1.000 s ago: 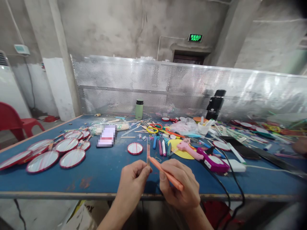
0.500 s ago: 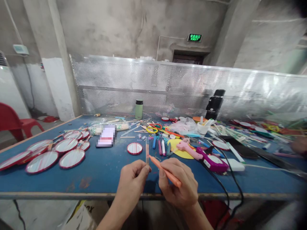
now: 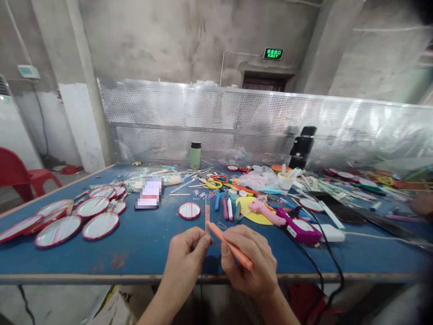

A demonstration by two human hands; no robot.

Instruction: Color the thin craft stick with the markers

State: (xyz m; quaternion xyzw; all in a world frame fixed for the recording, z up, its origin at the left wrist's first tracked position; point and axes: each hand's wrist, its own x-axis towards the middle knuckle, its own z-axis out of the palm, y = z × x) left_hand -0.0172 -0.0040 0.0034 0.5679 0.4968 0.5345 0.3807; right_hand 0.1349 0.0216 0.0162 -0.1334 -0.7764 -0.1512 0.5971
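My left hand (image 3: 187,258) pinches a thin flat stick (image 3: 206,215) and holds it upright over the near edge of the blue table (image 3: 145,239). My right hand (image 3: 252,264) grips an orange marker (image 3: 230,245) like a pen. The marker's tip touches the stick just above my left fingers. A small round red-rimmed disc (image 3: 189,210) lies on the table just beyond the stick.
Several red-rimmed discs (image 3: 77,214) lie at the left. Markers (image 3: 226,207), scissors (image 3: 214,182), a pink and a purple glue gun (image 3: 297,228) with black cords (image 3: 324,266), a white cup (image 3: 287,180) and a green bottle (image 3: 195,155) crowd the middle and right. A red chair (image 3: 16,174) stands far left.
Both hands with the stick and marker have shifted very slightly left and up; the marker tip stays against the stick.
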